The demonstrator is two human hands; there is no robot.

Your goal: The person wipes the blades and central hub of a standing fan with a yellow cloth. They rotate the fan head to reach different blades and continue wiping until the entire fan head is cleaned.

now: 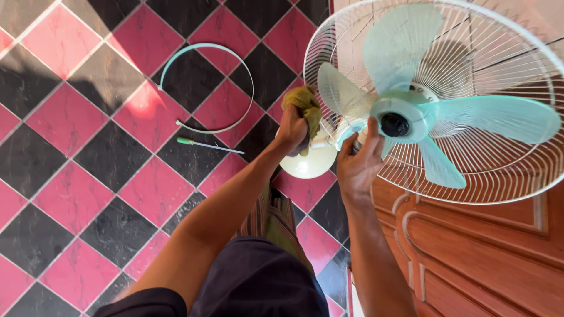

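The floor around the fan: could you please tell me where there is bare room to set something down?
Bare tiles lie left of the ring and screwdriver, and toward the lower left. It is crowded by the fan, where the left hand grips a cloth, the right hand holds a blade, and the door closes the right.

Both bare forearms reaching forward and down, left hand (pixel 292 130) curling closed with fingers gripping, wrist bending slightly inward, right hand (pixel 358 161) lying open with thumb and fingers spreading upward, palm facing away, arms running almost parallel.
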